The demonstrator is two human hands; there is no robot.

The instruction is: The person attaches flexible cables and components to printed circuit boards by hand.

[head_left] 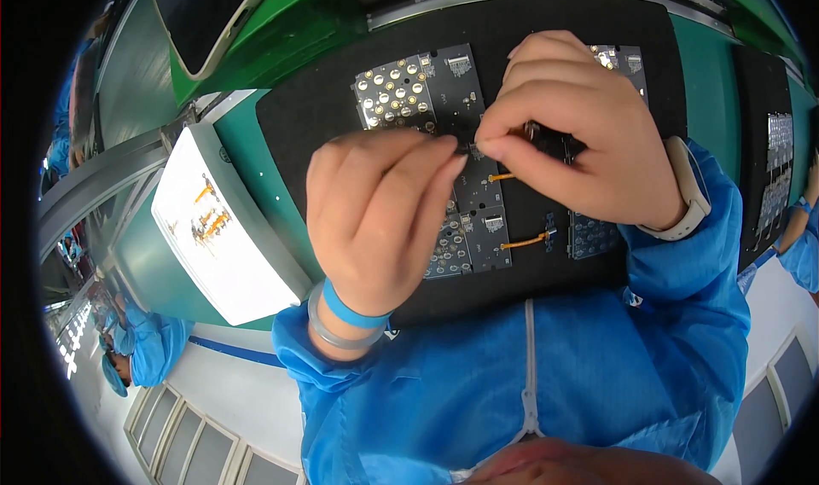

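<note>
My left hand [367, 216] has its thumb and fingers pinched together over the middle of a dark circuit board panel [461, 84]. Close beside those fingertips, my right hand [584, 127] is closed in a pinch too; whatever either holds is too small or hidden to name. The panel carries rows of round silvery contacts on its left part. Below my right hand, two orange flex cables [525, 243] stick out from the panel's right edge, one ending in a small dark connector. A second circuit board panel [595, 236] lies partly under my right hand and forearm.
The panels lie on a black mat [294, 118] over a green table. At the left stands a white box [256, 255] with several loose orange flex cables [209, 220] on it. A green frame with a dark screen [209, 16] rises behind. Other people in blue sit at both sides.
</note>
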